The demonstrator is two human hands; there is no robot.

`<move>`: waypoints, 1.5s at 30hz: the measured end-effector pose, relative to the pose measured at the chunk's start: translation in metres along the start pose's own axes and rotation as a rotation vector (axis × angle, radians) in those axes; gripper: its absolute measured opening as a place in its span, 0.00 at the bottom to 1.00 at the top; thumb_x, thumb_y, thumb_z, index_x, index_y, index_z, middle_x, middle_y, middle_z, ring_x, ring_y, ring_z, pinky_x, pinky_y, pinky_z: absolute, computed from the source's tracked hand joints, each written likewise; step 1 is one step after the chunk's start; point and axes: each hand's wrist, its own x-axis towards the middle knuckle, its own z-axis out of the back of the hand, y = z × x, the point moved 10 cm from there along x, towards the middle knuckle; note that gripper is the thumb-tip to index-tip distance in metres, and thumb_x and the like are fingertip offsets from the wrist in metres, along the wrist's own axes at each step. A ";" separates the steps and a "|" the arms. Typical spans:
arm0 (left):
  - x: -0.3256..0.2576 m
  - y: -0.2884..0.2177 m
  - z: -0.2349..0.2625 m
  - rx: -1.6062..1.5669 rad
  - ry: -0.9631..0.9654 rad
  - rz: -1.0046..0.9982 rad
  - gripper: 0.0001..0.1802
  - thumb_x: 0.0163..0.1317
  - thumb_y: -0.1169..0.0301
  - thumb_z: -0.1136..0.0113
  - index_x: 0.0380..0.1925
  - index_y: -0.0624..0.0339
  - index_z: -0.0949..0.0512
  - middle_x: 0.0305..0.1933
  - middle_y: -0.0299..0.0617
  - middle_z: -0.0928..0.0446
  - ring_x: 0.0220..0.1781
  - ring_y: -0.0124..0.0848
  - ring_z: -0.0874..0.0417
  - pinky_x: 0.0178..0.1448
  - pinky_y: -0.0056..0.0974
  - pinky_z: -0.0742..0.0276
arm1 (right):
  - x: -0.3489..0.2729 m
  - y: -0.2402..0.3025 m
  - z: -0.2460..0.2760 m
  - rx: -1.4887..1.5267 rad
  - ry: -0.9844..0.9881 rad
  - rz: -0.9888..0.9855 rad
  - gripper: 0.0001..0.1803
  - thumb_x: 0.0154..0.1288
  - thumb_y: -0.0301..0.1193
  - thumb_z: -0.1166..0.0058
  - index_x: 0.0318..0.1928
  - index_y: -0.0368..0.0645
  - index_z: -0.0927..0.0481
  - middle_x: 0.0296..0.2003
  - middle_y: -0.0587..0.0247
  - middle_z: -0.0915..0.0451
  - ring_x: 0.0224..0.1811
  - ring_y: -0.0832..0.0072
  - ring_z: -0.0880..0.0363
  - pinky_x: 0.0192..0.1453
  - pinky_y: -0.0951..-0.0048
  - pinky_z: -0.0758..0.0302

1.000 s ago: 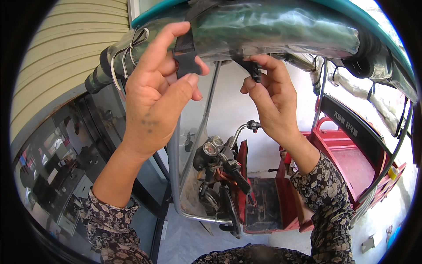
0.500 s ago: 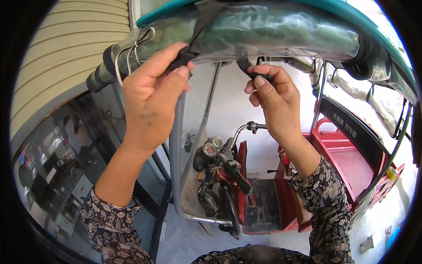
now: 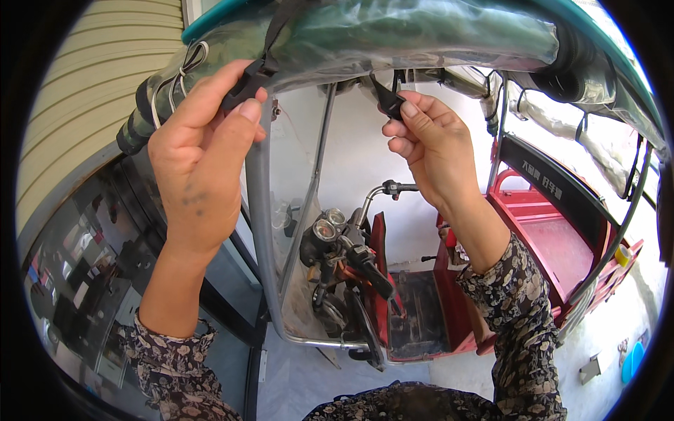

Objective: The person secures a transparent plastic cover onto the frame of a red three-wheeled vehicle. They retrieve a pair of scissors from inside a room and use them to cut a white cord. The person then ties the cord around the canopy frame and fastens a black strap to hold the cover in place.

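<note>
Both arms raised toward the top of the frame, under the rolled clear plastic cover (image 3: 421, 31) that runs along the canopy edge of a red tricycle (image 3: 540, 238).

My left hand (image 3: 200, 161), upper left of centre: fingers clenched around a black buckle piece (image 3: 242, 83) on a dark strap, thumb pressed along its side. The strap climbs over the roll above it.

My right hand (image 3: 435, 144), upper centre-right: thumb and forefinger pinch the other black clip (image 3: 388, 102), which hangs from a thin strap under the roll. The remaining fingers are curled loosely.

The 2 buckle halves are well apart, separated by the grey windshield frame (image 3: 254, 210) and its clear panel.

Below centre: handlebar (image 3: 385, 189) and 2 round gauges (image 3: 328, 224). Red cargo bed at right. Corrugated shutter (image 3: 77, 91) at upper left, dark glass front at lower left.
</note>
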 end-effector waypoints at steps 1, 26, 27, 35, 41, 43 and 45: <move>0.000 0.001 0.000 -0.002 0.002 -0.001 0.22 0.64 0.74 0.46 0.57 0.69 0.29 0.43 0.42 0.21 0.34 0.22 0.25 0.39 0.25 0.31 | 0.000 0.000 0.001 0.003 0.013 -0.005 0.12 0.69 0.25 0.52 0.49 0.31 0.31 0.37 0.60 0.23 0.32 0.75 0.19 0.34 0.78 0.20; -0.006 -0.028 0.011 0.265 -0.083 -0.609 0.16 0.53 0.88 0.43 0.40 0.60 0.19 0.39 0.41 0.27 0.30 0.25 0.27 0.32 0.25 0.30 | 0.003 -0.003 -0.008 -0.153 0.041 -0.017 0.07 0.68 0.25 0.50 0.44 0.37 0.29 0.32 0.63 0.24 0.30 0.77 0.21 0.30 0.79 0.25; -0.006 -0.025 0.013 0.251 -0.093 -0.590 0.16 0.53 0.88 0.43 0.40 0.61 0.19 0.39 0.42 0.27 0.30 0.25 0.27 0.33 0.25 0.30 | 0.002 -0.003 -0.009 -0.170 0.043 -0.017 0.07 0.68 0.25 0.50 0.44 0.37 0.29 0.32 0.63 0.24 0.30 0.77 0.21 0.29 0.79 0.25; 0.035 -0.021 0.042 -0.079 -0.242 -0.255 0.10 0.60 0.79 0.42 0.41 0.67 0.21 0.32 0.37 0.23 0.28 0.21 0.28 0.34 0.26 0.30 | 0.000 0.000 -0.012 -0.265 0.061 0.012 0.07 0.68 0.25 0.50 0.44 0.37 0.29 0.31 0.64 0.23 0.29 0.79 0.22 0.29 0.80 0.26; 0.085 -0.040 0.053 -0.056 -0.230 -0.285 0.13 0.62 0.70 0.42 0.42 0.69 0.22 0.30 0.36 0.22 0.26 0.20 0.28 0.34 0.24 0.31 | 0.002 -0.001 -0.008 -0.275 0.059 0.015 0.05 0.68 0.23 0.50 0.43 0.40 0.28 0.38 0.62 0.21 0.29 0.77 0.21 0.28 0.81 0.26; 0.100 -0.037 0.054 -0.046 -0.225 -0.248 0.13 0.63 0.70 0.42 0.42 0.69 0.22 0.29 0.34 0.24 0.28 0.18 0.30 0.34 0.25 0.37 | 0.002 -0.002 -0.010 -0.277 0.065 0.015 0.05 0.68 0.23 0.50 0.43 0.40 0.28 0.38 0.62 0.21 0.29 0.77 0.21 0.28 0.81 0.26; 0.110 -0.039 0.051 -0.044 -0.206 -0.248 0.13 0.63 0.70 0.42 0.43 0.69 0.22 0.29 0.35 0.24 0.28 0.18 0.30 0.34 0.25 0.37 | 0.001 0.000 -0.014 -0.292 0.082 0.029 0.06 0.68 0.24 0.50 0.44 0.38 0.29 0.33 0.64 0.22 0.29 0.79 0.22 0.29 0.81 0.26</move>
